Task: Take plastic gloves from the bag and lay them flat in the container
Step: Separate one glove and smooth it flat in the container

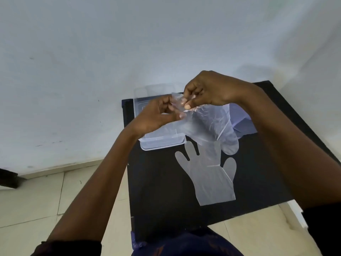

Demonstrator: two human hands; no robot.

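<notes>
Both hands are raised above a small black table (158, 191). My left hand (156, 113) and my right hand (208, 91) pinch the top edge of a clear plastic glove (208, 124), which hangs down crumpled between them. A second clear glove (210, 180) lies flat on the table, fingers pointing away from me. A clear rectangular container (162, 144) stands at the table's far left, partly hidden behind my left hand. The bag (243, 119), pale and bluish, lies at the far right behind the hanging glove.
A clear lid or second tray (140, 93) sits behind the container by the white wall. Beige floor tiles surround the table. A dark object (8, 178) rests on the floor at the far left.
</notes>
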